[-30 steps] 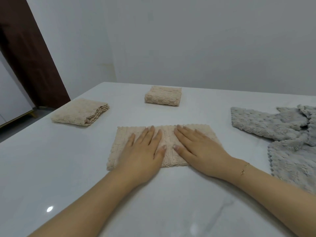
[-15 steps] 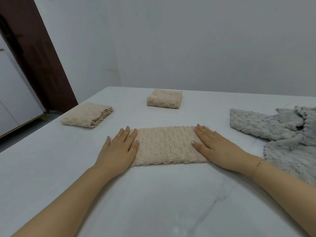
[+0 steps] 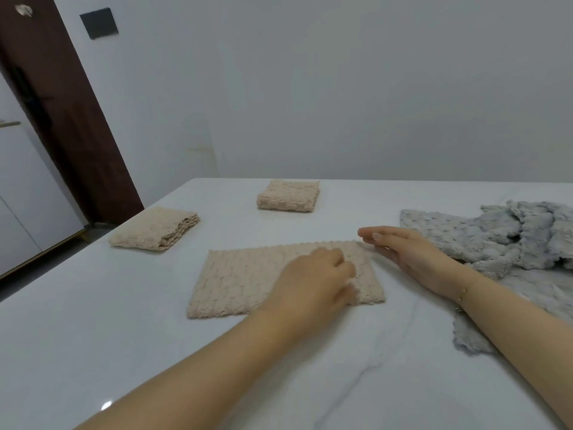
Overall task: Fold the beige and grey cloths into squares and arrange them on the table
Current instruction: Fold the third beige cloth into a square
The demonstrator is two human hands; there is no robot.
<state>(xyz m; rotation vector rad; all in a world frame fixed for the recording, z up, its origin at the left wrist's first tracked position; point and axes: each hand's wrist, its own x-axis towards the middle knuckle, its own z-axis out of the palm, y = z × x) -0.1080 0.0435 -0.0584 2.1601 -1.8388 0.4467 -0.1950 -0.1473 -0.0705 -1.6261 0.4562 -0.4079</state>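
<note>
A beige cloth (image 3: 242,277), folded into a flat rectangle, lies on the white table (image 3: 93,336) in front of me. My left hand (image 3: 313,280) rests on its right half with fingers curled down; blur hides whether they pinch the fabric. My right hand (image 3: 409,252) hovers just past the cloth's right edge, flat and open, fingers pointing left. Two beige cloths are folded into squares: one at the left (image 3: 152,229), one farther back (image 3: 288,193). A rumpled heap of grey cloths (image 3: 496,237) lies at the right, partly under my right forearm.
The table's left edge runs diagonally, with floor beyond it. A dark brown door frame (image 3: 62,119) and white cabinet (image 3: 18,197) stand at the left. A plain wall rises behind the table's far edge.
My left hand crossed from the cloth's left end to its right half and curled its fingers. My right hand lifted off the right end and now hovers beside it. The camera tilted up.
</note>
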